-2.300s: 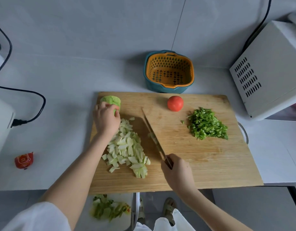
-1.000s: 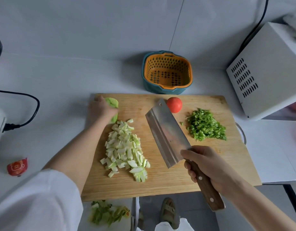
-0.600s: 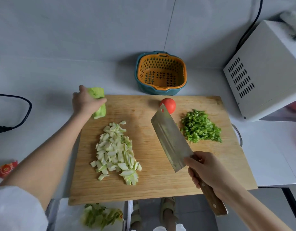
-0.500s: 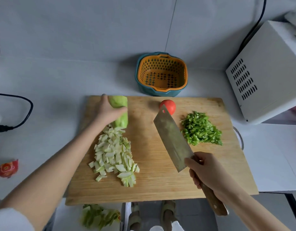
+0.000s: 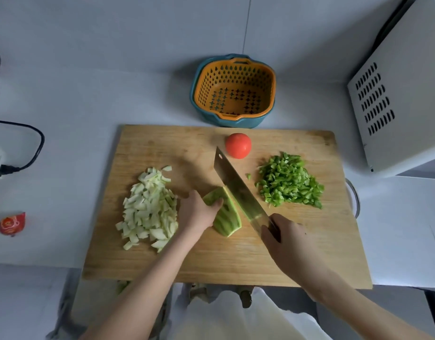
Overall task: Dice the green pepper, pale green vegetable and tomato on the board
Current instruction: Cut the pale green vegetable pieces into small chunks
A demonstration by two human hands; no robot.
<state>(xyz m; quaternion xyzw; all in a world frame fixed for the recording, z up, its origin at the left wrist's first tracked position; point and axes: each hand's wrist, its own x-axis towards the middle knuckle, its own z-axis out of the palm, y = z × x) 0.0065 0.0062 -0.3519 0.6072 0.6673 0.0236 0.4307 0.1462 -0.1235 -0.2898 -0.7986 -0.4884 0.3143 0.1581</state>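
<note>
A wooden cutting board [image 5: 297, 246] lies on the white counter. At its middle my left hand [image 5: 198, 213] grips a pale green vegetable piece [image 5: 227, 220], skin side up. My right hand [image 5: 285, 239] holds a cleaver [image 5: 238, 187] by the handle, its blade standing along the right edge of that piece. Left of my hand is a heap of diced pale green vegetable [image 5: 149, 208]. A pile of diced green pepper [image 5: 288, 181] sits at the right. A whole red tomato [image 5: 238, 145] rests near the board's far edge.
An orange colander inside a teal bowl [image 5: 233, 90] stands behind the board. A white appliance [image 5: 402, 99] fills the right side. A small red packet [image 5: 11, 223] and a black power cable [image 5: 27, 148] lie on the counter at the left.
My left hand carried the pale green piece from the board's far left corner to the middle. My right hand brought the cleaver from the air down against that piece.
</note>
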